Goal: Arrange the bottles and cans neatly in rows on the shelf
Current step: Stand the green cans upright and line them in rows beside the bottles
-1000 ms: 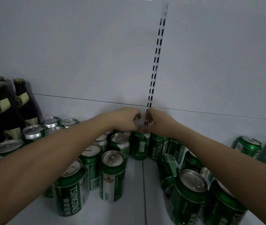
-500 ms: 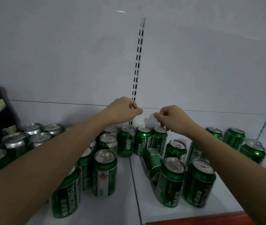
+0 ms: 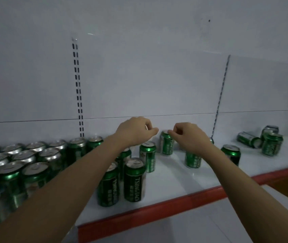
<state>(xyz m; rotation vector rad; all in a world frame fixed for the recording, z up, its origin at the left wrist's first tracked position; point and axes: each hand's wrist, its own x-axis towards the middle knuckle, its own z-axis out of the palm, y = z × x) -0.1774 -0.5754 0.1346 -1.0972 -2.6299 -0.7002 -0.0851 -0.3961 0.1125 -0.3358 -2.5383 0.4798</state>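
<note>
Loosely curled hands point(image 3: 162, 134); right fingertips point(image 3: 170, 132) touch can point(image 3: 166, 144).

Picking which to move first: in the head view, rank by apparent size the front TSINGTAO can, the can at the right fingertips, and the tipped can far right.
1. Front TSINGTAO can, nearest the camera.
2. Can at the right fingertips.
3. Tipped can.
The last two look alike; distance makes real sizes unsure.

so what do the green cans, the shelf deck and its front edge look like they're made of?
Green cans: likely aluminium, glossy printed green sides, bare silvery lids with pull tabs.
Shelf deck: smooth pale sheet, faintly reflective; probably painted metal, possibly laminate.
Front edge: red strip, matte; plastic or painted metal, cannot tell.
</note>
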